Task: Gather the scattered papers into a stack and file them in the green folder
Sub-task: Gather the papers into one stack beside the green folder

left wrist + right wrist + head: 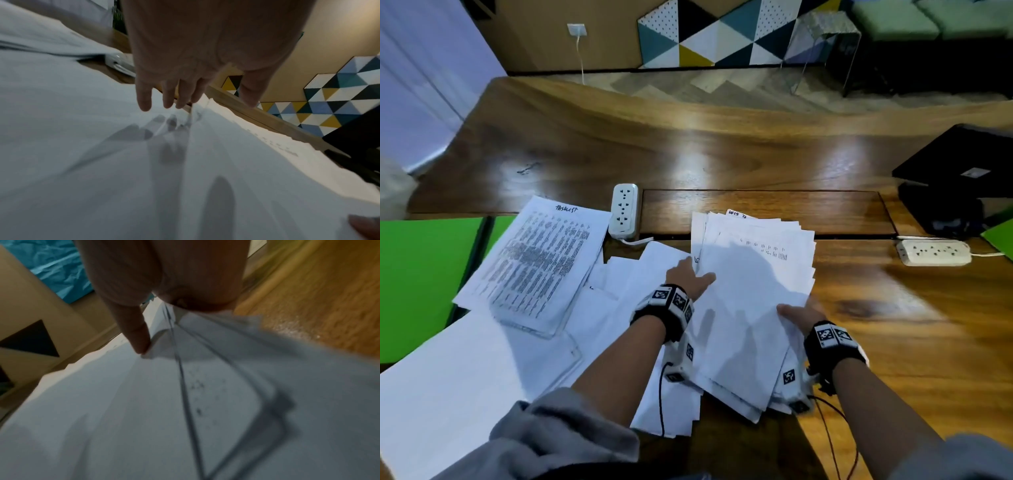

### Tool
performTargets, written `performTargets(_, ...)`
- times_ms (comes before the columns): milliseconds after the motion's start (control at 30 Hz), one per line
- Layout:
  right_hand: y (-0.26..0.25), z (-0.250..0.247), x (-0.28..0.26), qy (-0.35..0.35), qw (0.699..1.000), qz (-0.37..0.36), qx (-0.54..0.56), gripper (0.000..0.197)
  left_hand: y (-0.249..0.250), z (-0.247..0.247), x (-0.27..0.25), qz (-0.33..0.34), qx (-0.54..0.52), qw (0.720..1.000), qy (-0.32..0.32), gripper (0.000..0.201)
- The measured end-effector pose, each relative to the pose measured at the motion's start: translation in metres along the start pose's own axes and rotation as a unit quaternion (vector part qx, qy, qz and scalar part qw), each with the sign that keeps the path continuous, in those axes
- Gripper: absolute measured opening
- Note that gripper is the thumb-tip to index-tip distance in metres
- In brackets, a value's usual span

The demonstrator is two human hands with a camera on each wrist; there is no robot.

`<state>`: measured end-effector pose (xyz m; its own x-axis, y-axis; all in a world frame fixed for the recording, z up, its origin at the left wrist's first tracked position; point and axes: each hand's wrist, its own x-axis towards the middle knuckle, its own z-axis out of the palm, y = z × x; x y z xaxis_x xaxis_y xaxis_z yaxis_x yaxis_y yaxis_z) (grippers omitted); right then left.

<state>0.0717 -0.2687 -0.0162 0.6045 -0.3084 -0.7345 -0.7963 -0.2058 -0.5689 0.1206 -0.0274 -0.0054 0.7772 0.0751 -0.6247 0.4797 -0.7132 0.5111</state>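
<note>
A loose, fanned stack of white papers lies tilted at the middle of the wooden table. My right hand pinches its right edge, thumb on top and fingers hidden beneath the sheets. My left hand is at the stack's left edge with straight fingers just over the paper, thumb above the stack. More sheets lie scattered under my left arm. A printed pile partly covers the green folder at the left.
A large blank sheet hangs at the near left edge. One white power strip sits behind the papers, another to the right. A black box and a green corner stand far right.
</note>
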Motion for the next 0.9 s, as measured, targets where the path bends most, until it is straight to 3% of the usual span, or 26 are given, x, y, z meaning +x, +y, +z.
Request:
performTargets(133, 0.014, 0.010, 0.033, 0.039, 0.995, -0.011, -0.094, 0.068, -0.050, -0.021, -0.009, -0.004, 0.077, 0.996, 0.048, 0.070)
performTargets(233, 0.004, 0.017, 0.022, 0.068, 0.985, -0.019, -0.158, 0.069, -0.098, -0.040, -0.021, -0.029, 0.135, 0.986, 0.092, 0.074)
performTargets(433, -0.004, 0.026, -0.006, 0.109, 0.970, -0.012, -0.215, 0.073, -0.176, -0.047, -0.048, -0.100, 0.194, 0.975, 0.029, 0.116)
performTargets(533, -0.006, 0.028, -0.015, 0.123, 0.965, -0.020, -0.230, 0.066, -0.179, -0.039, -0.060, -0.106, 0.179, 0.978, 0.005, 0.122)
performTargets(667, -0.003, 0.032, -0.019, 0.135, 0.957, -0.020, -0.256, 0.064, -0.177, -0.039, -0.065, -0.111, 0.177, 0.978, 0.007, 0.115)
performTargets(900, 0.008, 0.031, -0.028, 0.133, 0.958, -0.064, -0.245, 0.052, -0.178, -0.044, -0.060, -0.084, 0.197, 0.975, 0.056, 0.096)
